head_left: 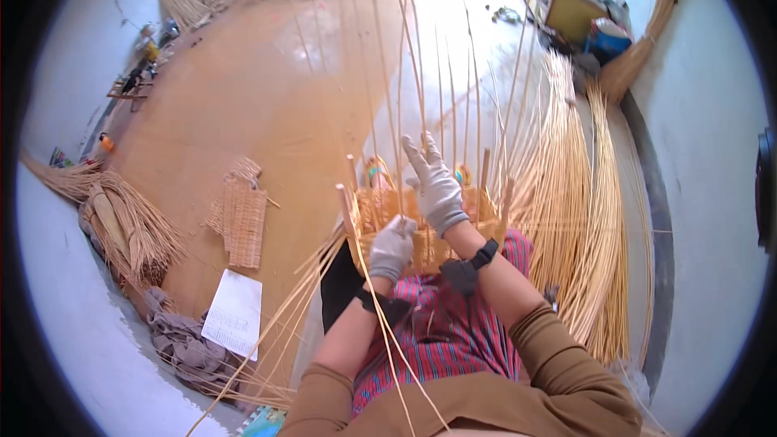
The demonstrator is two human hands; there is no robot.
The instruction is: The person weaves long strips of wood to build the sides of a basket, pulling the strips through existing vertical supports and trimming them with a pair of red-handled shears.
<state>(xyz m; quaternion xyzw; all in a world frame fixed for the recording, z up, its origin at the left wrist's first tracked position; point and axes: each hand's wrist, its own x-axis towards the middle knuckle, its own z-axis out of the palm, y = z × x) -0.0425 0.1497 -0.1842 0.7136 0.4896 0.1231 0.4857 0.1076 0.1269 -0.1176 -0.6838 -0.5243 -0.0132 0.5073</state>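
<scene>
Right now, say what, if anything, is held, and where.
The left hand seems to pinch a stake low, by the basket; whether the right hand grips one cannot be told.

No words or numbers can be read. At eight o'clock in the view, a white sheet (235, 298) bears small grey marks in close rows, mostly toward its six o'clock end; they are too fine to make out, and whether printed or handwritten cannot be told.
</scene>
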